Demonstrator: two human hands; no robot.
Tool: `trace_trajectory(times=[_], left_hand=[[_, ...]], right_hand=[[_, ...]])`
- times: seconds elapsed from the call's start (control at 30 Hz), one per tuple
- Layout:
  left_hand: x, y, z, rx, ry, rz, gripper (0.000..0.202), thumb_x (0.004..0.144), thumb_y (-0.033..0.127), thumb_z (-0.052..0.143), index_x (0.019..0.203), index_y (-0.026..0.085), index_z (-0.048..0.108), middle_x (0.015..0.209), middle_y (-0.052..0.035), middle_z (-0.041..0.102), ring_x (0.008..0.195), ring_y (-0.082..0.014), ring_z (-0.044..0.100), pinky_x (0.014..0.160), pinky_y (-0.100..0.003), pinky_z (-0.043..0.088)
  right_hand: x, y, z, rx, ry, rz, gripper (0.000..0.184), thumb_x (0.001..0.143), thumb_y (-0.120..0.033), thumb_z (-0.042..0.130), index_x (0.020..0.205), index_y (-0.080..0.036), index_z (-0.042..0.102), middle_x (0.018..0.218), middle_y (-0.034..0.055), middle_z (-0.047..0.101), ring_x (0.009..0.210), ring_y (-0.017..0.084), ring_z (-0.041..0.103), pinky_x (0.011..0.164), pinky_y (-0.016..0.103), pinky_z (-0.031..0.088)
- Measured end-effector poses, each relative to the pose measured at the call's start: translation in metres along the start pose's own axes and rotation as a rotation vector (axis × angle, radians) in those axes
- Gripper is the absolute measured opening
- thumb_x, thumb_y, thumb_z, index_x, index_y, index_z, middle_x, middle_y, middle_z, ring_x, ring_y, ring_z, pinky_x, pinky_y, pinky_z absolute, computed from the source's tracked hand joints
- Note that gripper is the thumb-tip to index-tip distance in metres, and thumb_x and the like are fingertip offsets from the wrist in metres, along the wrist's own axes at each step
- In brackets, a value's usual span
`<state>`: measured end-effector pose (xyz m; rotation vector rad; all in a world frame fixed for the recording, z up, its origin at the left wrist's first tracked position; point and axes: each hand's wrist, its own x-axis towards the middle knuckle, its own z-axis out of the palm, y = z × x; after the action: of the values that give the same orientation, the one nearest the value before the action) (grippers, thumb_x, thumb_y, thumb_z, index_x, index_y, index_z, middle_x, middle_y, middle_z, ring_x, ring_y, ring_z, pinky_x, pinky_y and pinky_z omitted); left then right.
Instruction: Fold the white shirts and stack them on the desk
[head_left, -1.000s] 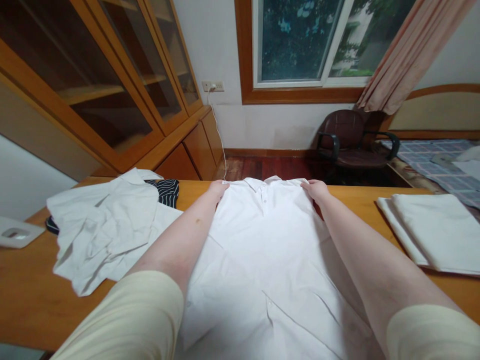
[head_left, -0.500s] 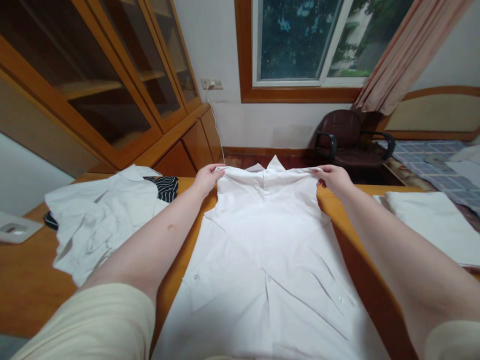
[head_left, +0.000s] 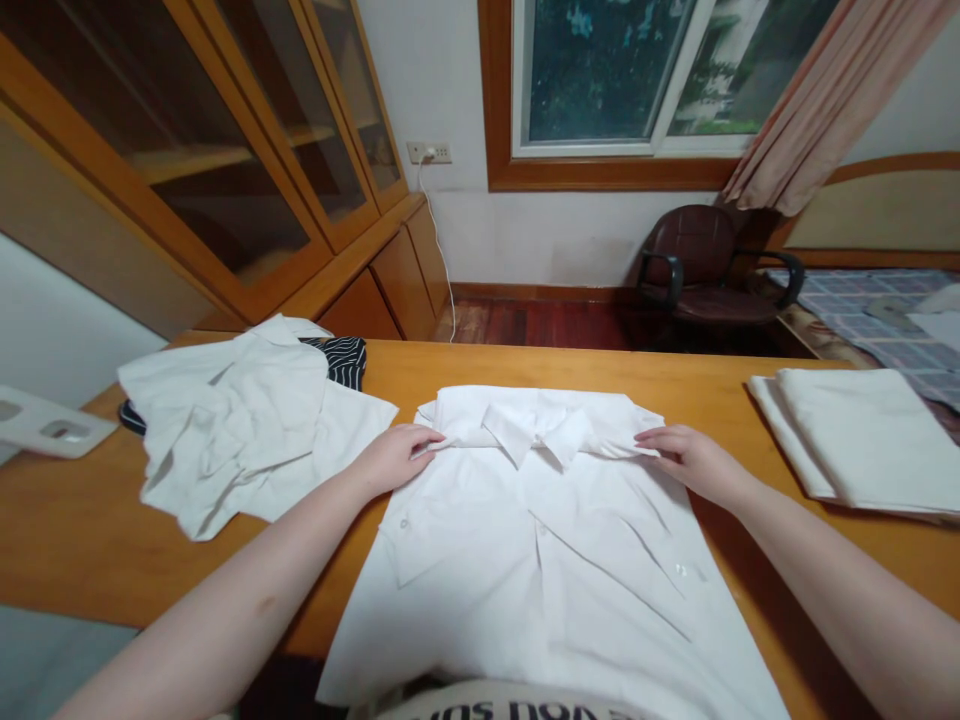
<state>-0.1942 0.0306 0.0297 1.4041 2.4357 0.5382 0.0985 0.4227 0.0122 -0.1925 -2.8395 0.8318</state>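
Note:
A white button-up garment (head_left: 480, 540) with a pointed collar lies in front of me on the wooden table. Its collar end is folded over toward me, so the collar points lie on the front panel. My left hand (head_left: 397, 455) pinches the left end of the folded part. At the right end, my right hand (head_left: 686, 460) has its thumb and fingers closed on the cloth. Small buttons and the fold lines of pockets show on the lower part. The near hem is partly hidden by my own clothing.
Left on the table (head_left: 420, 365) lies a rumpled white garment pile (head_left: 240, 420) over a black striped cloth (head_left: 341, 360). A white plastic piece (head_left: 64, 430) stands at the far left. Folded white cloths (head_left: 870, 435) lie right. Beyond are a chair (head_left: 694, 260) and glass-door cabinet (head_left: 255, 150).
Both hands have come toward me, bringing the collar end of the garment over and down onto its front. The far table edge now shows behind it.

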Motion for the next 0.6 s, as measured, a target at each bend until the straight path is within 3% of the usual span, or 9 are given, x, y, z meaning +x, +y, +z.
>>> trace_trajectory(times=[0.07, 0.17, 0.3, 0.47, 0.6], left_hand=[[-0.002, 0.003, -0.001, 0.054, -0.002, 0.065, 0.034, 0.08, 0.03, 0.051, 0.108, 0.023, 0.067, 0.106, -0.0052, 0.068, 0.092, -0.0209, 0.061, 0.083, -0.031, 0.044], [0.001, 0.012, -0.002, 0.122, 0.04, 0.061, 0.034, 0.081, 0.04, 0.052, 0.107, 0.024, 0.068, 0.105, -0.0061, 0.069, 0.097, -0.0238, 0.059, 0.089, -0.037, 0.041], [0.013, 0.03, 0.006, 0.16, 0.079, 0.054, 0.042, 0.077, 0.047, 0.059, 0.111, 0.024, 0.066, 0.104, -0.0074, 0.068, 0.101, -0.0264, 0.056, 0.092, -0.04, 0.039], [0.025, 0.049, 0.017, 0.095, 0.081, 0.02, 0.04, 0.079, 0.034, 0.058, 0.117, 0.024, 0.063, 0.1, -0.007, 0.068, 0.096, -0.0242, 0.059, 0.089, -0.037, 0.042], [0.014, 0.051, 0.011, -0.035, 0.174, 0.015, 0.033, 0.082, 0.034, 0.053, 0.111, 0.024, 0.065, 0.101, -0.0047, 0.067, 0.094, -0.0206, 0.06, 0.088, -0.033, 0.044]], right_hand=[[-0.006, 0.001, 0.005, -0.089, 0.012, -0.049, 0.023, 0.08, -0.03, 0.057, 0.099, -0.026, 0.071, 0.106, 0.0061, 0.069, 0.099, 0.024, 0.063, 0.09, 0.041, 0.048], [-0.008, 0.001, 0.009, -0.182, 0.08, -0.079, 0.027, 0.081, -0.028, 0.057, 0.106, -0.026, 0.067, 0.111, 0.0068, 0.067, 0.1, 0.023, 0.062, 0.089, 0.04, 0.049], [-0.006, -0.002, 0.012, -0.249, 0.126, -0.112, 0.022, 0.081, -0.022, 0.053, 0.095, -0.025, 0.07, 0.106, 0.0064, 0.068, 0.093, 0.023, 0.064, 0.085, 0.041, 0.05], [-0.007, -0.018, 0.01, -0.124, 0.25, -0.1, 0.028, 0.081, -0.016, 0.048, 0.097, -0.025, 0.069, 0.105, 0.0055, 0.068, 0.098, 0.019, 0.063, 0.086, 0.035, 0.051], [-0.019, -0.032, 0.004, 0.01, 0.302, -0.158, 0.026, 0.08, -0.016, 0.048, 0.093, -0.026, 0.069, 0.098, 0.0048, 0.069, 0.094, 0.018, 0.065, 0.083, 0.032, 0.052]])
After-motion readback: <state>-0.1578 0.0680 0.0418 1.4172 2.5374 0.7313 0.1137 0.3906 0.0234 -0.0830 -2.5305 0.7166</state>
